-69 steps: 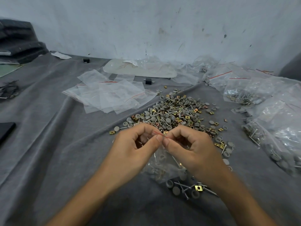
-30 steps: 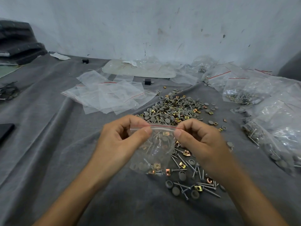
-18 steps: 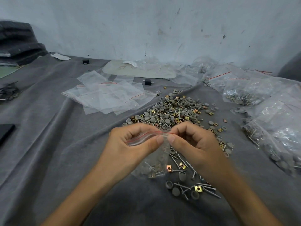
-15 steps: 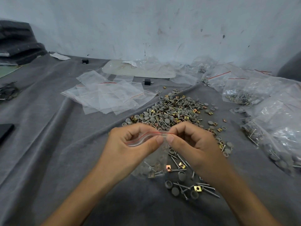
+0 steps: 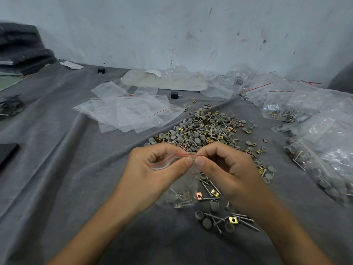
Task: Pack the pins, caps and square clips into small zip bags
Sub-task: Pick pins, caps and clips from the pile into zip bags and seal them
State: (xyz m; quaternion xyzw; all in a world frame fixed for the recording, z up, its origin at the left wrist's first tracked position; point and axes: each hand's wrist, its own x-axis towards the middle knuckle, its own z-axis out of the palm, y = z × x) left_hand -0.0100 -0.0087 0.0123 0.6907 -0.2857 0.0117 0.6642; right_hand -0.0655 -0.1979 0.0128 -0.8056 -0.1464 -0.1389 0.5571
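Observation:
A small clear zip bag (image 5: 181, 190) with a red seal line hangs between my hands above the grey cloth, holding pins, grey caps and brass square clips. My left hand (image 5: 152, 175) pinches the left part of its seal between thumb and fingers. My right hand (image 5: 229, 169) pinches the seal right beside it, thumb tips almost touching. Beyond the hands lies the big heap of loose pins, caps and clips (image 5: 206, 131). A small group of the same parts (image 5: 219, 219) lies under my right wrist.
Empty zip bags (image 5: 129, 111) are spread at the back left. Filled bags (image 5: 309, 131) pile up along the right side. A dark flat object (image 5: 7, 153) lies at the left edge, and a small black block (image 5: 173, 95) sits behind the heap.
A second ago my hands held the bag's top stretched wide apart. They have since come together at the middle of the seal, and the bag hangs lower.

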